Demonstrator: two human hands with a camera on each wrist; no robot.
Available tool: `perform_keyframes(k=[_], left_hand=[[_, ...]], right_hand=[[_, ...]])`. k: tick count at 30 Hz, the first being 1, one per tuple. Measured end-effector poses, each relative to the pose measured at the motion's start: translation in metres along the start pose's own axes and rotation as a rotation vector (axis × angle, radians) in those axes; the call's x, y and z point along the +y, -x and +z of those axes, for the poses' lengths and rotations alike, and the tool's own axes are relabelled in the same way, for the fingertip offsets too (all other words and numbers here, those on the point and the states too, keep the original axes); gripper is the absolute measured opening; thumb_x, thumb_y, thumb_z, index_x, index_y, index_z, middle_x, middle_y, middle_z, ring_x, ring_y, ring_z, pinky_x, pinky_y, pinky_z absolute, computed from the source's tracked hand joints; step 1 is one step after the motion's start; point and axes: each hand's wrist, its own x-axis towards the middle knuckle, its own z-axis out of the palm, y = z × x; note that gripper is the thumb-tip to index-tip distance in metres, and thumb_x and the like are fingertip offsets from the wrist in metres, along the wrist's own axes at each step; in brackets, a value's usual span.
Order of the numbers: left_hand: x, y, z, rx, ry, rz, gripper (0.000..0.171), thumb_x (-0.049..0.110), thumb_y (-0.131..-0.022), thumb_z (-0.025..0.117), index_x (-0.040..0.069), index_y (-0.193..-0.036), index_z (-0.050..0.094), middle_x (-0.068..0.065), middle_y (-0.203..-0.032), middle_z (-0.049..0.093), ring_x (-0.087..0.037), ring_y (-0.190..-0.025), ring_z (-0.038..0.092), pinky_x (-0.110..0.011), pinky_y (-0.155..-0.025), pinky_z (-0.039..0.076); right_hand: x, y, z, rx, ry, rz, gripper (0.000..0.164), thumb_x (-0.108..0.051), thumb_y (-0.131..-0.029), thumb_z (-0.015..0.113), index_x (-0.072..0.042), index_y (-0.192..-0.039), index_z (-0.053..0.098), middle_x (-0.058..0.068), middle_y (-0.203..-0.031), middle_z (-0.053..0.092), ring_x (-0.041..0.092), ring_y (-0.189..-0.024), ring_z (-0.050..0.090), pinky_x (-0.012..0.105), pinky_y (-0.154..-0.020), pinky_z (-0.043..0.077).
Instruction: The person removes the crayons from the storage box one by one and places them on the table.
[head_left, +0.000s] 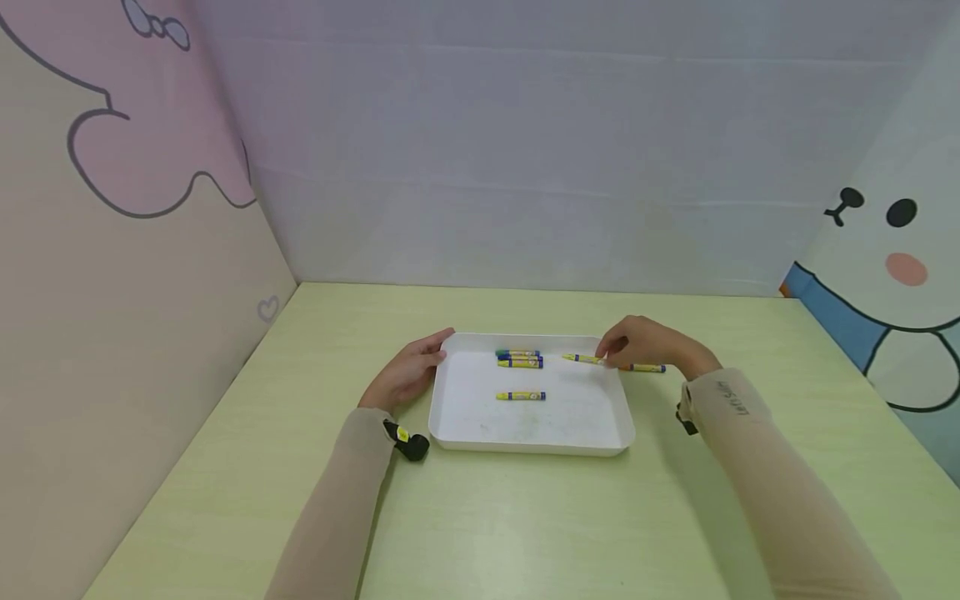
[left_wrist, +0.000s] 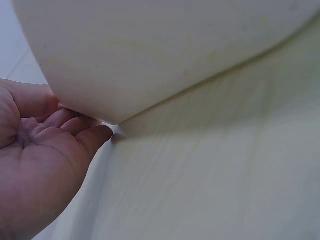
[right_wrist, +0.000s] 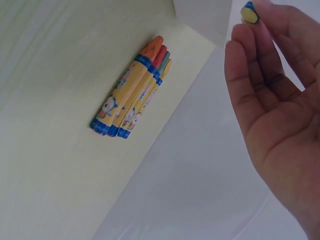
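Observation:
A white tray lies on the table with several crayons in it. My left hand holds the tray's left side; in the left wrist view the thumb lies against the tray wall and the fingers curl at its lower edge. Over the tray's right side, my right hand pinches a yellow crayon by its end, its tip pointing left. In the tray, a group of crayons lies side by side near the far wall, and a single yellow crayon lies closer to me.
Beside the tray's right wall, several more crayons lie together on the table, with orange, red, green and yellow tips. Behind the table hangs a pale cloth wall. Printed side panels flank it.

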Motion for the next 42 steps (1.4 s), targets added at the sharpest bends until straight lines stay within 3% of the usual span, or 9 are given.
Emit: perform_keyframes(k=[8,17,25,42], left_hand=[[0.0,0.001,0.0,0.007,-0.011,0.007,0.052,-0.001,-0.102,0.032,0.005,-0.153,0.02,-0.01,-0.161,0.016,-0.024,-0.148,0.014,-0.04,-0.121,0.015],[-0.001,0.0,0.0,0.007,0.006,0.004,0.052,0.0,-0.102,0.033,0.006,-0.153,0.022,-0.009,-0.16,0.019,-0.023,-0.147,0.017,-0.039,-0.121,0.017],[0.0,0.0,0.0,0.004,0.006,-0.004,0.053,0.0,-0.102,0.033,0.006,-0.153,0.021,-0.009,-0.16,0.019,-0.023,-0.148,0.017,-0.04,-0.121,0.017],[0.001,0.0,0.0,0.032,-0.003,-0.02,0.053,-0.002,-0.102,0.033,0.005,-0.153,0.024,-0.009,-0.16,0.02,-0.024,-0.147,0.019,-0.04,-0.121,0.019]], right_hand=[[0.012,0.009,-0.004,0.029,0.019,-0.025,0.016,-0.011,-0.088,0.066,-0.005,-0.102,0.073,0.004,-0.097,0.07,0.013,-0.084,0.059,0.03,-0.076,0.051],[0.023,0.02,-0.007,0.054,0.003,0.022,0.021,-0.021,-0.088,0.07,-0.007,-0.103,0.073,0.005,-0.1,0.071,0.012,-0.087,0.06,0.028,-0.076,0.051],[0.027,0.03,-0.01,0.068,0.019,0.044,0.02,-0.014,-0.089,0.066,-0.004,-0.105,0.072,0.008,-0.103,0.07,0.013,-0.088,0.06,0.029,-0.076,0.051],[0.048,0.044,-0.011,0.085,-0.015,0.057,0.029,-0.016,-0.091,0.065,0.004,-0.112,0.067,0.015,-0.105,0.07,0.024,-0.093,0.065,0.037,-0.078,0.055]])
